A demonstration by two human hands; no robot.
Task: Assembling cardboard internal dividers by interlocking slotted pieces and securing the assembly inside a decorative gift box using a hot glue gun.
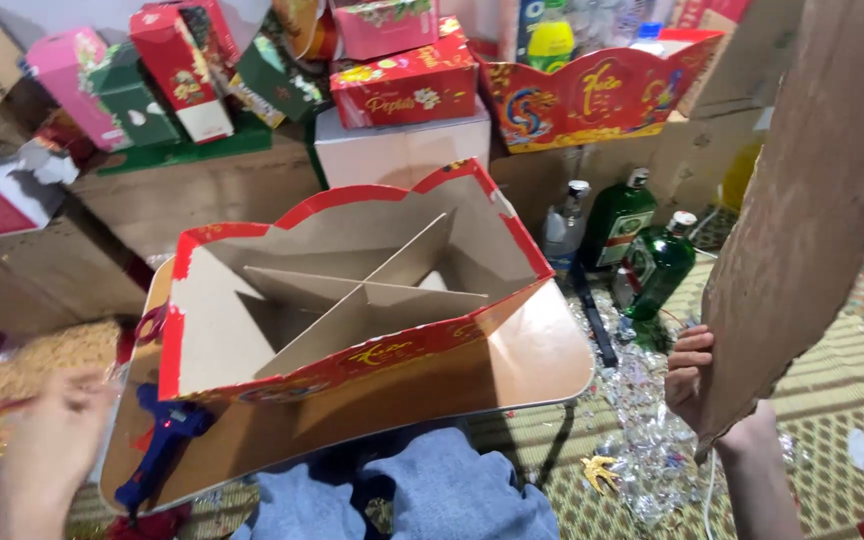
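A: Red gift box (352, 300), open top, cardboard dividers crossing inside. It sits mid-table (542, 360), tilted toward the person.

B: Right hand (694, 385)?

A: At 4 o'clock from the box, grip closed on the edge of a big brown cardboard sheet (812, 200), held upright.

B: Left hand (47, 450)?

A: At 8 o'clock, blurred, over a bag of straw filler (32, 365); grip, cannot tell. Blue glue gun (162, 440) lies on the table just beside it. Green bottles (652, 265) at 3 o'clock on the mat.

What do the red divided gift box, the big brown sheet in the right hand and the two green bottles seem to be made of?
Red divided gift box: printed cardboard, glossy outside, raw brown dividers. Big brown sheet: matte cardboard, apparently, with rough torn edges; right hand grips it. Green bottles: probably glass, shiny and translucent.
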